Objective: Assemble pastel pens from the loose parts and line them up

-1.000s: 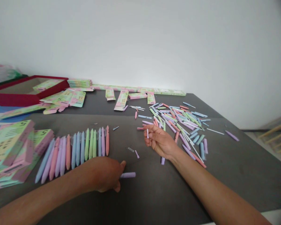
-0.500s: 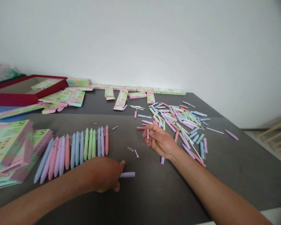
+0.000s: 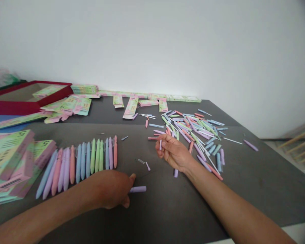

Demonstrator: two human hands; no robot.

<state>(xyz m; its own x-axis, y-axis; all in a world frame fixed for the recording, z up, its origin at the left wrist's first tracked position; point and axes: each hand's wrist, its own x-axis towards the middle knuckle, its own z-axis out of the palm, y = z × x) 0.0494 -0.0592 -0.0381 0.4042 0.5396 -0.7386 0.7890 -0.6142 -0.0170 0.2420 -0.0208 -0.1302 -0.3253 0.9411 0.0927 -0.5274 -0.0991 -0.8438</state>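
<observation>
The right hand (image 3: 173, 152) pinched a small white pen piece (image 3: 160, 145) beside scattered pastel pen parts (image 3: 193, 130), while the left hand (image 3: 112, 188) lay on the counter (image 3: 244, 193), a lilac pen barrel (image 3: 137, 189) at its fingertips, its grip unclear.

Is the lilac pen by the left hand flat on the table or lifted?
Flat: the lilac pen lies on the table, its end at the left hand.
</observation>
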